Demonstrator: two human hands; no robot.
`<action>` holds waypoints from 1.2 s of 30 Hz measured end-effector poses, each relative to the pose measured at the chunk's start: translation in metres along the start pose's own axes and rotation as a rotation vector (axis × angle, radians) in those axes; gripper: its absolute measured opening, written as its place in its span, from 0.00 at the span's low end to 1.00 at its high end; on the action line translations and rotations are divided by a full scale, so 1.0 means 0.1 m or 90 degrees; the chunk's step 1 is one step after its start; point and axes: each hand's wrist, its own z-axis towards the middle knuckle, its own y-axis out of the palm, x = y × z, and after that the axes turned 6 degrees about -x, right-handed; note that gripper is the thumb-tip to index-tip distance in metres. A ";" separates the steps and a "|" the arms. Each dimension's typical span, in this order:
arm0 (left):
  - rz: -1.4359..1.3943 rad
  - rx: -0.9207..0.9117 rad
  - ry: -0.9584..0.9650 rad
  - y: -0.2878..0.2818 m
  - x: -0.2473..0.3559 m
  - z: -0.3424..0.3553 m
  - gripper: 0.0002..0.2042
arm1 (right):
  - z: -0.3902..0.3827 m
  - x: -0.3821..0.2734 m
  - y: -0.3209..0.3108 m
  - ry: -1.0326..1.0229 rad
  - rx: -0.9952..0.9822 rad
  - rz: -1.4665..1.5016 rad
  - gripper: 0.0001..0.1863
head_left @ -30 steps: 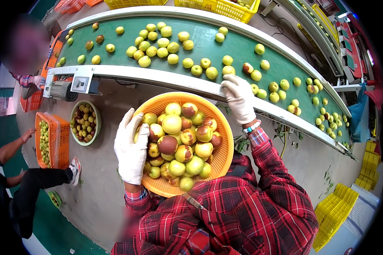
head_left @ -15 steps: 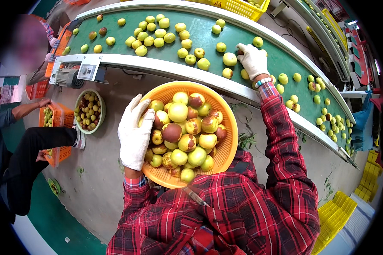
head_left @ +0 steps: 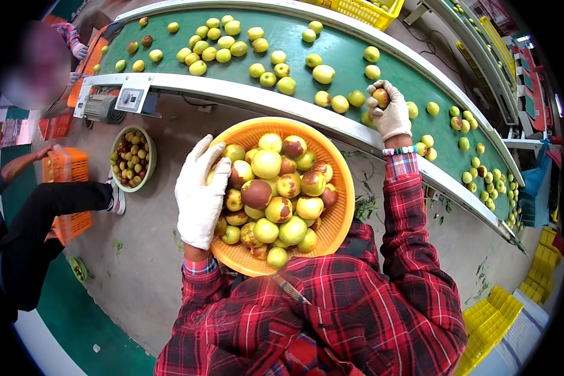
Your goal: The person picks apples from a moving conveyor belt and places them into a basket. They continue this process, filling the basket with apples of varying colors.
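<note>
My right hand [head_left: 393,120], in a white glove with a bead bracelet at the wrist, is closed round a brown-patched jujube [head_left: 380,96] over the near side of the green conveyor belt [head_left: 288,37]. Loose green and partly brown jujubes [head_left: 323,74] are scattered along the belt. An orange plastic basket [head_left: 341,213], heaped with jujubes [head_left: 279,210], is in front of my body. My gloved left hand [head_left: 197,194] grips its left side, fingers reaching over the rim beside the fruit.
A motor [head_left: 100,108] hangs under the belt's left end. A pale green tub [head_left: 151,164] of jujubes stands on the floor. At left, a co-worker's arm [head_left: 28,161] reaches to orange crates [head_left: 75,163]; another person is farther back. Yellow crates [head_left: 492,326] stand lower right.
My right hand has drawn back toward me and turned, lifting the brown-patched jujube from the belt. The jujubes on the belt have shifted slightly left. My left hand stays on the basket.
</note>
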 end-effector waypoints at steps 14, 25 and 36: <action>-0.002 0.004 0.000 0.01 0.03 0.00 0.15 | 0.10 0.13 0.12 -0.319 -0.043 -0.870 0.21; -0.008 -0.019 0.002 0.00 0.11 0.02 0.14 | 0.22 0.50 1.24 -0.287 -0.338 -1.452 0.10; 0.009 -0.021 0.005 0.02 0.13 0.01 0.14 | -0.23 -0.01 0.40 -0.075 -0.188 -0.348 0.29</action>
